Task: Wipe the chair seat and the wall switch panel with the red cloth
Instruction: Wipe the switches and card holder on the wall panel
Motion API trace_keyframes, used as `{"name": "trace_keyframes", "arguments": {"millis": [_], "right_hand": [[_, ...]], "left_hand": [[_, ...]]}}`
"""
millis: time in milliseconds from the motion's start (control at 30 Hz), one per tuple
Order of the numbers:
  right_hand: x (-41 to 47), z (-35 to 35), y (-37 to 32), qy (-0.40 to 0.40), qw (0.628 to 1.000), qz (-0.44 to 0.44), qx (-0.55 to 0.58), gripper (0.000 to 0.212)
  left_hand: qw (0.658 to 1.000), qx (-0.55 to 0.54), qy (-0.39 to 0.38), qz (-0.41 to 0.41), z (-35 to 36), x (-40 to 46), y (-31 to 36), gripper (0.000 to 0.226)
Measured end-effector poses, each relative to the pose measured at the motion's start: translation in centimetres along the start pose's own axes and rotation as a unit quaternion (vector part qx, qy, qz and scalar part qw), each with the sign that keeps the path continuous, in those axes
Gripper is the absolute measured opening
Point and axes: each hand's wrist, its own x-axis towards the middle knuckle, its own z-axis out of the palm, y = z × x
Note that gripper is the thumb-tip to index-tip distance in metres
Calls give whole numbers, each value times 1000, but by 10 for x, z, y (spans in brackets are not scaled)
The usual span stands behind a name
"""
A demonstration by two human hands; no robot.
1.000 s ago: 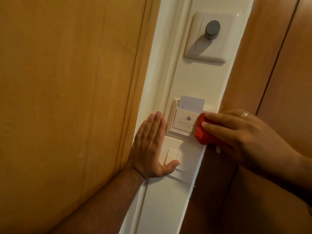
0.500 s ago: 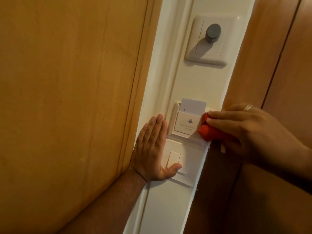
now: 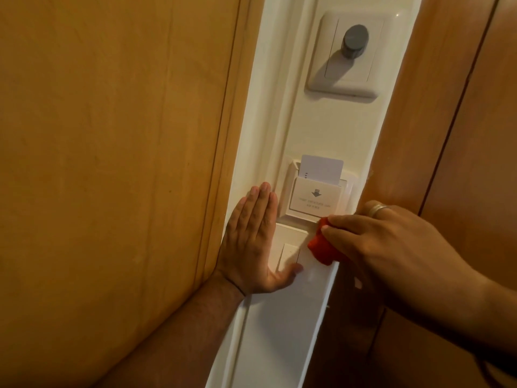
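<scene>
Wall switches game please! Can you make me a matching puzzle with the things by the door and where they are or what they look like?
Things:
1. cloth
2. knob
3. card
4. left hand

Descriptions:
A. grey, on the top plate
B. flat against the wall, thumb on the rocker switch
C. red, bunched in the right hand
D. white, sticking up out of the slot with the arrow

Right pairs: 1-C, 2-A, 3-D, 4-B

Card holder (image 3: 316, 201) above switch plate (image 3: 291, 242); dial plate (image 3: 349, 57) higher; wood panels (image 3: 112, 163) either side.
</scene>
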Motion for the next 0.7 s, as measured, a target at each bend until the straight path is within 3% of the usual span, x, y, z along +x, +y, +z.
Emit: {"name": "trace_keyframes", "arguments": {"millis": [167, 333, 533, 700], "right_hand": [[12, -2, -10, 35, 998, -28, -38, 52], [7, -5, -5, -4, 999, -26, -40, 52], [39, -10, -24, 66, 994, -69, -51, 34], [23, -6, -14, 16, 998, -38, -37, 41]], "left_hand": [[1000, -3, 4, -2, -2, 1, 0, 109], [1000, -1, 0, -4, -2, 0, 0, 108], [1000, -19, 5, -2, -4, 1, 1, 102], [1000, -28, 3, -9, -2, 1, 3, 106]]}}
